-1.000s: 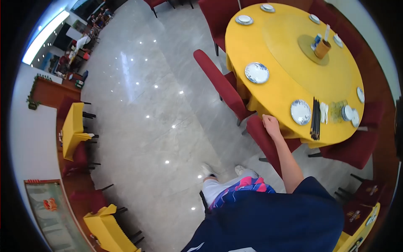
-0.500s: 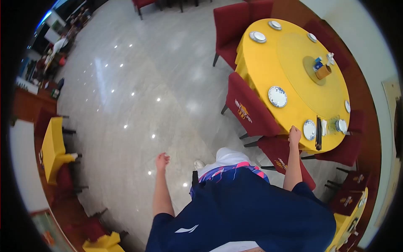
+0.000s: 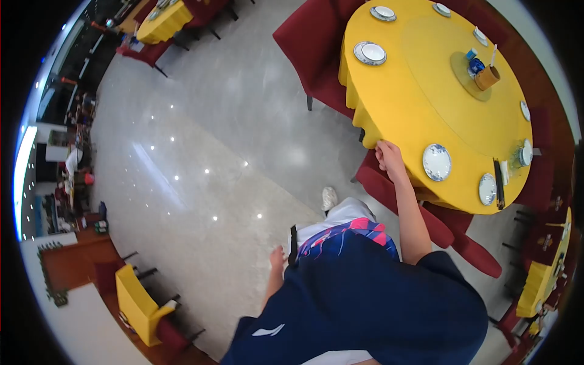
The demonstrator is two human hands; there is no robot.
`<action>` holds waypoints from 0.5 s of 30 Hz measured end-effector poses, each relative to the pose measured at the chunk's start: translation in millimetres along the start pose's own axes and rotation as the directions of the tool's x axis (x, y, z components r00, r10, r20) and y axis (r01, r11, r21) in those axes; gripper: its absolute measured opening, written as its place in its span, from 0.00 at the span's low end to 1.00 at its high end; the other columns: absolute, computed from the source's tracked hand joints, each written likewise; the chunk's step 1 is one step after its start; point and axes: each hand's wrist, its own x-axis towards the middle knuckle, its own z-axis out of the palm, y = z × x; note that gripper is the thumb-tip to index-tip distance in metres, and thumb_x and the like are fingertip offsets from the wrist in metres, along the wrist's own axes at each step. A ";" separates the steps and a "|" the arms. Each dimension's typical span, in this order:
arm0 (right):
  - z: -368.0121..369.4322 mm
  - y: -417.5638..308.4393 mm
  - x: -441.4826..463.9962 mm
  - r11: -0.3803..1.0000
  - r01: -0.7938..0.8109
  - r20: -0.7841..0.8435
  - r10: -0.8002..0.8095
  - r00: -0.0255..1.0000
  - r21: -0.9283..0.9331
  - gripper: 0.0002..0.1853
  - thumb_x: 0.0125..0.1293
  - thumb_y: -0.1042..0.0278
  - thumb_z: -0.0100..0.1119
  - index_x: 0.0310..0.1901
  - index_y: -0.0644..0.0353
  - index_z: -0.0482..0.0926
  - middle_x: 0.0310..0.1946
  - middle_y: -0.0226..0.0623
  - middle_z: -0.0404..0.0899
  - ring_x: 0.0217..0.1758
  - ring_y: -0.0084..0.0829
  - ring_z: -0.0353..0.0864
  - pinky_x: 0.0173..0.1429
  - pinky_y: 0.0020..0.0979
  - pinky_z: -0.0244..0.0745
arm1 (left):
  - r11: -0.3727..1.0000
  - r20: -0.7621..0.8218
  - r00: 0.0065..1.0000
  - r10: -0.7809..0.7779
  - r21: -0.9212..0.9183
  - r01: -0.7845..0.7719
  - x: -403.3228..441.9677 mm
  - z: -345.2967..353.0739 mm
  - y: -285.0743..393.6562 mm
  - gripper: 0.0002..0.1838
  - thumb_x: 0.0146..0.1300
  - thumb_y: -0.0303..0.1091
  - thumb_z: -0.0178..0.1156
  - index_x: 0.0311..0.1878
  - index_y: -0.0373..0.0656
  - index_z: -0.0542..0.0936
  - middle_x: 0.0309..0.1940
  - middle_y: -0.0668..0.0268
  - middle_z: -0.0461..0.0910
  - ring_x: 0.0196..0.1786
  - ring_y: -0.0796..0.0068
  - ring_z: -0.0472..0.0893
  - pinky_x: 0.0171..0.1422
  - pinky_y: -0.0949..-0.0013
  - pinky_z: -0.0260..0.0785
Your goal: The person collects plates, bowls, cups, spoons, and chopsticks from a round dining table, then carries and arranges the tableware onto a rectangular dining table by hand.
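My right hand [image 3: 389, 157], its fingers curled into a loose fist with nothing visible in them, is at the near edge of the round table's yellow cloth [image 3: 398, 97], above a red chair [image 3: 380, 185]. Whether it touches the cloth, I cannot tell. To its right on the cloth lie a patterned plate [image 3: 437, 162], a second plate [image 3: 487, 189] and black chopsticks [image 3: 499, 184]. Low at my left side hangs my left hand [image 3: 277, 258], small and slightly blurred, its fingers loosely apart and holding nothing visible.
Another red chair [image 3: 316, 55] stands ahead beside the round table. A wooden holder [image 3: 487, 78] sits on the glass turntable. Grey tiled floor [image 3: 243, 128] stretches ahead and left. Smaller yellow tables stand at the lower left [image 3: 137, 304], upper left [image 3: 164, 23] and right edge [image 3: 538, 283].
The view has turned and moved forward along the table. My right hand has passed from one chair to another. My left hand, unseen at first, came into view and is now lower and closer to my body.
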 end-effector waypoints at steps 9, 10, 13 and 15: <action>45.1 -46.4 376.9 0.832 -0.001 -0.251 0.169 0.953 0.554 0.23 0.72 0.44 0.48 0.52 0.59 0.67 0.31 0.48 0.78 0.23 0.28 0.74 0.22 0.23 0.70 | 0.982 -0.251 0.949 -0.190 -0.050 0.184 87.1 -76.9 91.6 0.35 0.70 0.61 0.43 0.39 0.31 0.81 0.33 0.57 0.83 0.38 0.62 0.81 0.46 0.62 0.73; 41.1 -53.7 411.8 0.841 0.059 -0.340 0.153 0.928 0.538 0.26 0.72 0.43 0.47 0.54 0.60 0.65 0.33 0.51 0.78 0.26 0.33 0.77 0.24 0.26 0.74 | 0.982 -0.250 0.949 -0.190 -0.029 0.189 92.0 -80.5 122.9 0.35 0.70 0.61 0.43 0.39 0.31 0.81 0.33 0.57 0.83 0.38 0.62 0.81 0.46 0.62 0.73; 25.8 -84.8 475.6 0.870 0.020 -0.500 0.264 0.825 0.492 0.26 0.73 0.46 0.46 0.57 0.61 0.63 0.35 0.52 0.78 0.28 0.40 0.79 0.27 0.31 0.78 | 0.997 -0.165 0.984 -0.062 0.043 0.070 145.5 -99.3 200.7 0.42 0.72 0.64 0.31 0.46 0.30 0.82 0.37 0.56 0.84 0.45 0.63 0.81 0.57 0.64 0.69; 14.9 -80.8 500.0 0.856 0.083 -0.541 0.244 0.805 0.510 0.25 0.74 0.46 0.45 0.57 0.62 0.63 0.35 0.52 0.78 0.28 0.42 0.79 0.28 0.33 0.79 | 0.993 -0.171 0.984 -0.042 0.100 0.060 215.4 -119.1 234.3 0.42 0.72 0.64 0.30 0.47 0.30 0.81 0.38 0.56 0.84 0.46 0.64 0.81 0.58 0.64 0.69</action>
